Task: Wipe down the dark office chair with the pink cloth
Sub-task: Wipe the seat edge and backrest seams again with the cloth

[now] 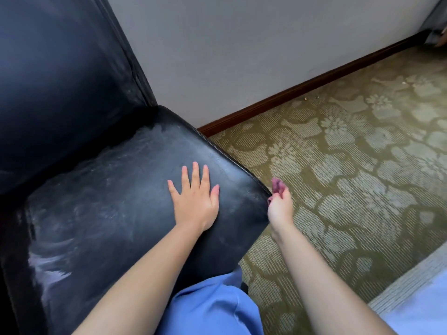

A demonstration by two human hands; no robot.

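Fingers (193, 172) spread flat on chair (96, 189) — right hand (280, 206) grips pink cloth (277, 186).

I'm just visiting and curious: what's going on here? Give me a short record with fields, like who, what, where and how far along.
Who: a person, seen from their own head camera
Left hand: flat, fingers spread, palm down on the chair seat
Right hand: off the seat's right corner, gripping the bunched pink cloth
Chair: dark, leather-like, with a backrest
Seat surface: pale streaks and smears show, mostly on the left side
Surroundings: patterned carpet, grey wall with a dark baseboard
Progress: cloth sits at the seat's edge, not on top of it
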